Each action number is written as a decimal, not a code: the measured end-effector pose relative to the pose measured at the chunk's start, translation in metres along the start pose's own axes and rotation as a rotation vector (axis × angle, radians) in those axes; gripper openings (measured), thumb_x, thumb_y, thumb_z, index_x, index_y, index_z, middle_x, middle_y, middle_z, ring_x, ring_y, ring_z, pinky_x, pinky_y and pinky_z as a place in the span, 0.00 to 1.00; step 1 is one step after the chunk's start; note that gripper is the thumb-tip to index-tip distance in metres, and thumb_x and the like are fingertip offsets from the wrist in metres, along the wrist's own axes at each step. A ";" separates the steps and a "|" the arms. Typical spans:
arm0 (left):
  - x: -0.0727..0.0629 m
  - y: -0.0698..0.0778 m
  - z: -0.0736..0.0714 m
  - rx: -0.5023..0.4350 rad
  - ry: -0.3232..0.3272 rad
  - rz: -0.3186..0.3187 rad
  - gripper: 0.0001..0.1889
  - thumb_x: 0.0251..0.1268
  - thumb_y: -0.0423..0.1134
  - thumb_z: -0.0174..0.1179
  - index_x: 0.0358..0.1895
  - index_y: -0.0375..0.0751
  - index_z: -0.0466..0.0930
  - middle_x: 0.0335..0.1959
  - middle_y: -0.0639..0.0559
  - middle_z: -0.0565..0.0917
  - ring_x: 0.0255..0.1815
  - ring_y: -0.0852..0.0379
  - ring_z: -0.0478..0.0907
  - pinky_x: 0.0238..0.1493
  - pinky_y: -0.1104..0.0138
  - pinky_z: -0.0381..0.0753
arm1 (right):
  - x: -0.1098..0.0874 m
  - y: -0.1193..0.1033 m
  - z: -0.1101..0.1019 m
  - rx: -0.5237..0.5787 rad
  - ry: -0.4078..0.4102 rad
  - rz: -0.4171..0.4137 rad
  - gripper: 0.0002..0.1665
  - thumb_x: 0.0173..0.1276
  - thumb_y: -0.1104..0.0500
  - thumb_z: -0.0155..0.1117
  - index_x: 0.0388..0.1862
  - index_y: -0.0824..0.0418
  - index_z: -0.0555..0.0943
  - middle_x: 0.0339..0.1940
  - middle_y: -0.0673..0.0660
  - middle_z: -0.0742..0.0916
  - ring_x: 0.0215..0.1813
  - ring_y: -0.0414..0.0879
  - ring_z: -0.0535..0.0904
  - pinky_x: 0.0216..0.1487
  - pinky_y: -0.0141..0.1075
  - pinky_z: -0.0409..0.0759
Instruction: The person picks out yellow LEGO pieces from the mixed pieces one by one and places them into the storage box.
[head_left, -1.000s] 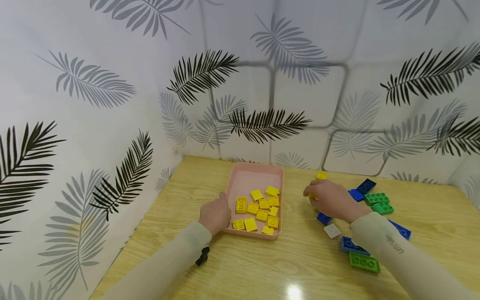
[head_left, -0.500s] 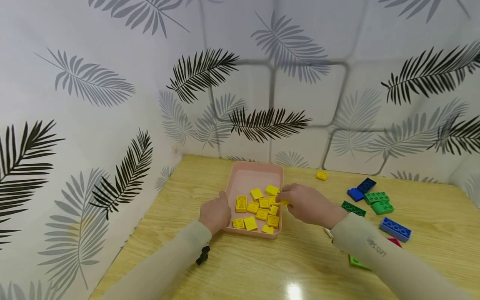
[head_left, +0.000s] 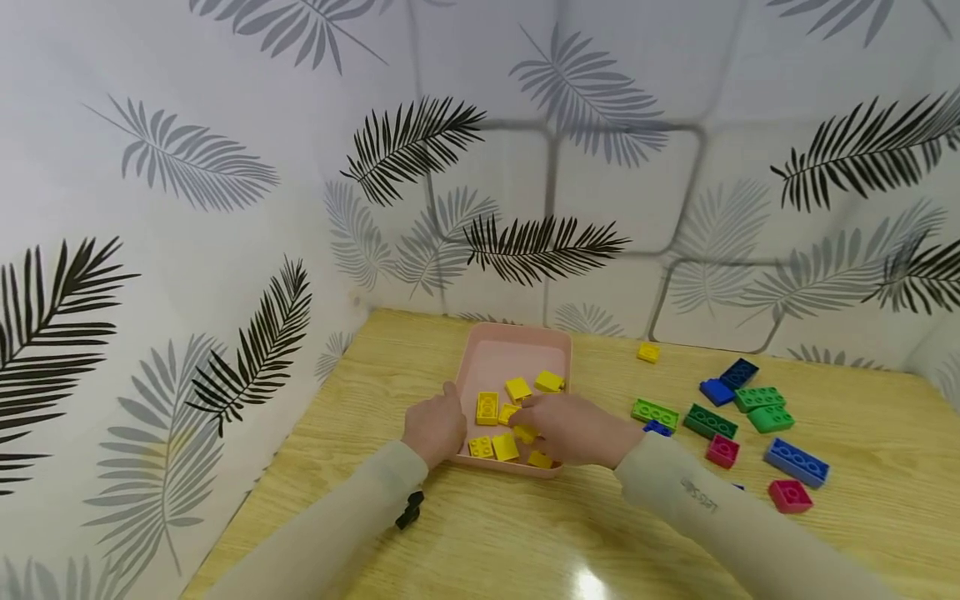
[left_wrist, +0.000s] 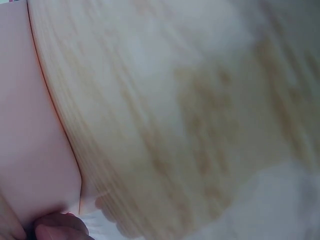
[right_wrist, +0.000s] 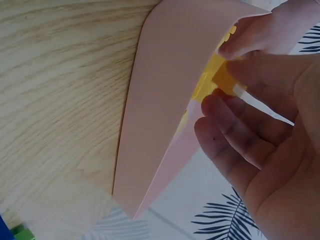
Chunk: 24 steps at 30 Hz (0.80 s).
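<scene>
A shallow pink tray [head_left: 512, 354] holds several yellow toy bricks [head_left: 487, 408], in the head view. My left hand [head_left: 435, 429] grips its left rim; in the left wrist view the fingers [left_wrist: 62, 227] curl at the pink wall. Over the tray's right half, my right hand [head_left: 573, 427] pinches a yellow brick [right_wrist: 225, 81] between thumb and fingers, near the other bricks. The right hand hides part of the tray's right side and some bricks beneath it.
Right of the tray lie loose bricks: a lime-green one [head_left: 656, 413], a dark green one [head_left: 709, 422], a blue one [head_left: 797, 462] and a red one [head_left: 790, 496]. One yellow brick [head_left: 648, 352] lies near the table's back edge, close to the patterned curtain [head_left: 585, 292].
My right hand has carried a yellow brick left from among the loose bricks, past the tray's right rim and in over the yellow bricks. My left hand stays on the tray.
</scene>
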<state>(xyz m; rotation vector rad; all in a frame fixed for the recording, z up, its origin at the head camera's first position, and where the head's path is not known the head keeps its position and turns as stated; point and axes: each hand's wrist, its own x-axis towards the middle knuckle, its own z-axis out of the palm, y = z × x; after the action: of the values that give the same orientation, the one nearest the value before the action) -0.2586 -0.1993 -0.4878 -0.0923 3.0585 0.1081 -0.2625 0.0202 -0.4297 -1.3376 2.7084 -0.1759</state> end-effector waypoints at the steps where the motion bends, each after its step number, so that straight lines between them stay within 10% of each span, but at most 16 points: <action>1: 0.000 0.000 0.000 0.000 0.003 0.001 0.29 0.76 0.45 0.54 0.70 0.31 0.61 0.18 0.49 0.75 0.15 0.55 0.73 0.18 0.62 0.74 | 0.003 -0.001 0.001 0.005 -0.022 0.014 0.19 0.67 0.56 0.72 0.57 0.50 0.86 0.56 0.49 0.87 0.61 0.46 0.82 0.61 0.44 0.80; 24: 0.002 0.000 0.001 0.003 0.000 -0.001 0.30 0.76 0.45 0.53 0.72 0.31 0.60 0.17 0.49 0.75 0.15 0.56 0.74 0.18 0.63 0.74 | 0.015 -0.003 0.013 -0.104 -0.057 -0.044 0.19 0.65 0.49 0.74 0.54 0.49 0.87 0.48 0.48 0.89 0.45 0.41 0.82 0.55 0.40 0.82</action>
<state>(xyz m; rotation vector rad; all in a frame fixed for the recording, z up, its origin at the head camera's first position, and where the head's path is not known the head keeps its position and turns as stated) -0.2600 -0.1998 -0.4893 -0.0931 3.0585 0.1040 -0.2674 0.0061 -0.4433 -1.4074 2.6764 -0.0003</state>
